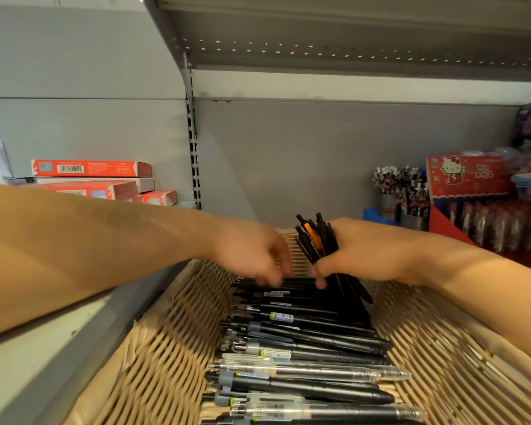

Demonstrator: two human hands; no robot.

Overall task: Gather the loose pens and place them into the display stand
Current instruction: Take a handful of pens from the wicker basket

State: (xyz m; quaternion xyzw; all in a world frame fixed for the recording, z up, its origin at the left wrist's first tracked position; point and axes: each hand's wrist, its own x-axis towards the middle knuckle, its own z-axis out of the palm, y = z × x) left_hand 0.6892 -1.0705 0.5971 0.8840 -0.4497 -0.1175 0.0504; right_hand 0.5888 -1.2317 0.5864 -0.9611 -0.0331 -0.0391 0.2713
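Right hand [371, 256] gripping bundle of black pens [318, 237], left hand [252, 256] reaching pens [304, 329] in wicker basket [166, 348]

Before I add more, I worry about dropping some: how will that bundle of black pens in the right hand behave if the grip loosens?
The bundle of pens would probably splay: its tops already fan apart above the right hand. The smooth round barrels look likely to slide past each other. Any that drop should fall among the loose pens in the wicker basket.
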